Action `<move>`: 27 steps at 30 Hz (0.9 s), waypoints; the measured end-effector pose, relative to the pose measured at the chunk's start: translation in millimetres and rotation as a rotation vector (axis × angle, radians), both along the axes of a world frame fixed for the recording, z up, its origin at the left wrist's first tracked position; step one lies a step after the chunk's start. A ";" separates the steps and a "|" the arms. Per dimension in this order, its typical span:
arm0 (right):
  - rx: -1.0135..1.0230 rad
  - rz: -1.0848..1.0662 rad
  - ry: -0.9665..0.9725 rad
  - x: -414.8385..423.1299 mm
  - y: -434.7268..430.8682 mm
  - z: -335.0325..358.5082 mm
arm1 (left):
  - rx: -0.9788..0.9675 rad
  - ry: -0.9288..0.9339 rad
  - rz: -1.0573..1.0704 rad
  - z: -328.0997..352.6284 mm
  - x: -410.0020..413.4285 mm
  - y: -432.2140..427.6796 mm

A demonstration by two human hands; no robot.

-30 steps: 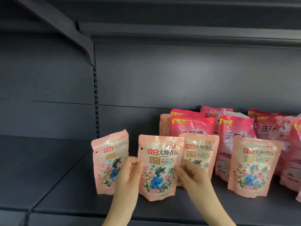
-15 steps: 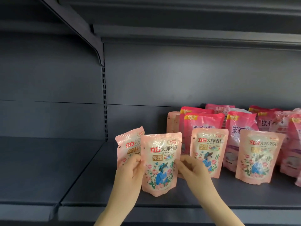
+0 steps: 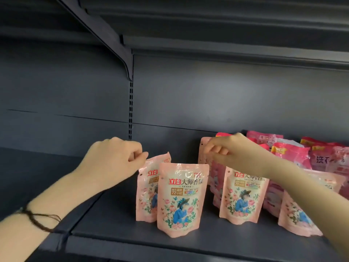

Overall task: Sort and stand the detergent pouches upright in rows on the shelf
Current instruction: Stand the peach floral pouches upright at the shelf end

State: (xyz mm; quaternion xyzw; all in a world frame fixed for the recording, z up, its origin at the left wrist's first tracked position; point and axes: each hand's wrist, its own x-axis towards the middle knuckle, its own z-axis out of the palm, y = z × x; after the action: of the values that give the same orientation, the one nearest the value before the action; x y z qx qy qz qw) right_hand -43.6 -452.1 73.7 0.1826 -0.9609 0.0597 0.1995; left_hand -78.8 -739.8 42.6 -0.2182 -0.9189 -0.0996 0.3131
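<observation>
The fingers (image 3: 140,155) of the left hand (image 3: 111,159) are curled in tight. Thumb and forefinger pinch the top corner of the rear pouch (image 3: 146,188), just behind and to the left of the front pouch (image 3: 182,199). The right hand (image 3: 236,150) has its fingers (image 3: 213,148) curled too, bunched against the upper part of a back pouch (image 3: 203,154) that stands behind and to the right of the front pouch. Whether they actually hold it cannot be told.

Half a second ago both hands clasped the front pouch by its sides. Now neither touches it, and both are above its top seal. The rear pouch, tilted then, stands straighter, half hidden by the front pouch.

The front pouch stands upright on the shelf (image 3: 113,233) near the front lip, with its long axis vertical, top seal up and printed face turned to the camera. To its right, apart from it, a matching pouch (image 3: 243,197) stands the same way. Farther right a third pouch (image 3: 300,212) shows partly under the right forearm. Deep pink pouches (image 3: 291,159) crowd behind and to the right. A dark band (image 3: 39,218) circles the left wrist.
</observation>
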 end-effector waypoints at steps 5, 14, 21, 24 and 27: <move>0.491 0.048 0.007 -34.4 -23.4 26.1 | -0.345 -0.014 -0.043 22.3 -26.4 -7.2; 0.393 0.248 -0.328 -88.4 -68.7 24.3 | -0.407 -0.393 -0.236 24.7 -52.2 1.4; 0.197 0.096 -0.337 -122.0 -59.8 35.9 | -0.097 -0.537 -0.377 32.2 -114.9 10.1; 0.213 0.018 -0.336 -137.3 -49.3 42.5 | 0.016 -0.582 -0.418 29.7 -148.8 27.3; 0.327 -0.074 -0.317 -162.8 -41.1 41.1 | 0.074 -0.587 -0.417 23.1 -180.7 49.2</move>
State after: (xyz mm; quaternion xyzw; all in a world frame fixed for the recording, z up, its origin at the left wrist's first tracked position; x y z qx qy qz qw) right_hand -206.4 -493.1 114.8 0.1657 -0.9831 -0.0764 0.0160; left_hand -259.5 -690.6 65.7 -0.3515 -0.9012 -0.2531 0.0163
